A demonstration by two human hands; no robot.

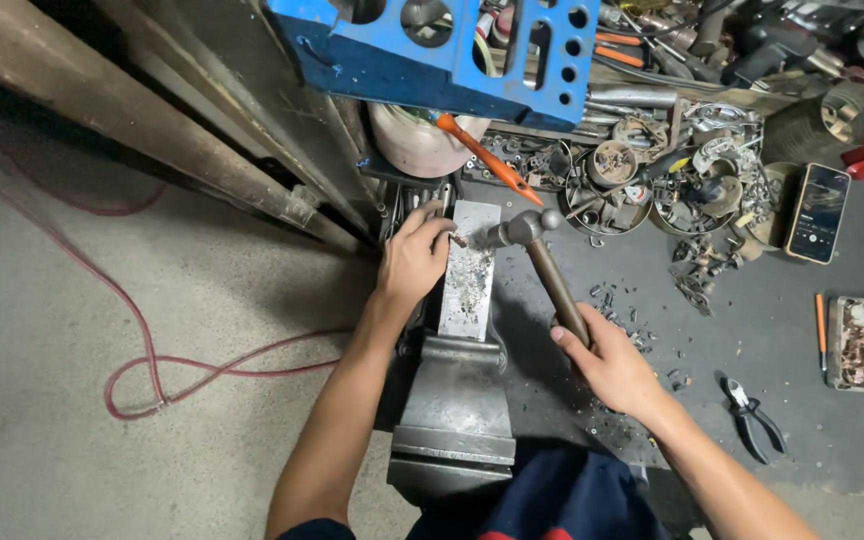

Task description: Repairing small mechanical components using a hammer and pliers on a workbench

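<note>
Hammer (pixel 537 262) in our right hand (pixel 607 365): wooden handle, steel head resting at the far end of the vise (pixel 457 400), right beside the small metal piece (pixel 459 240) pinched by our left hand (pixel 414 262). Right grip closed around the handle's lower end; left grip narrow, fingertips on the piece, palm along the vise's 9 o'clock side. Vise top is scarred and littered with chips. We judge the hammer head-heavy and stiff, so the low hold suits it; the piece looks small, hard and likely to skid, best held by its edges, fingers clear of the head. At 1 o'clock sit dishes of scrap parts (pixel 607 190); at 3 o'clock, a phone (pixel 818 212) and pliers (pixel 749 410) on the table (pixel 782 330).
</note>
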